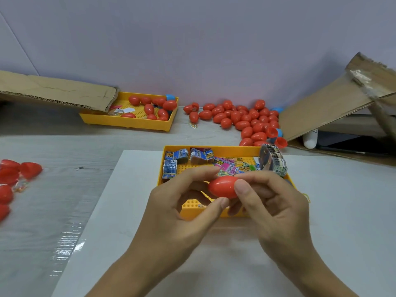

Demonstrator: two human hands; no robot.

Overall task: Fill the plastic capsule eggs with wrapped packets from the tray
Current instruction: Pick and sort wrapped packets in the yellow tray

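While only the head view is supplied, the step in hand can be judged from it with fair confidence. A red capsule egg is held above the near tray, lying on its side between both hands. The left hand is curled about the egg's left end, its thumb under the shell and a finger laid over the top. The right hand pinches the right end, the thumb pressed on the near face. No seam or gap is visible, so the egg appears closed; whether a packet is already inside cannot be told.

The near tray rests on a white sheet on the counter. Wrapped packets are noted along its far edge, with loose pink and yellow ones at the centre and a banded stack at the far right corner.

A heap of red eggs lies beyond the tray, with open halves at its right edge. A second tray, far left, holds more eggs, partly under a cardboard flap. Further red eggs lie at the left edge of the counter.

The step is judged to be either the parting of the shell or its closing; the grip suits both. If parting, the next move calls for a twist or pull at the seam, then one hand freed to reach a packet.
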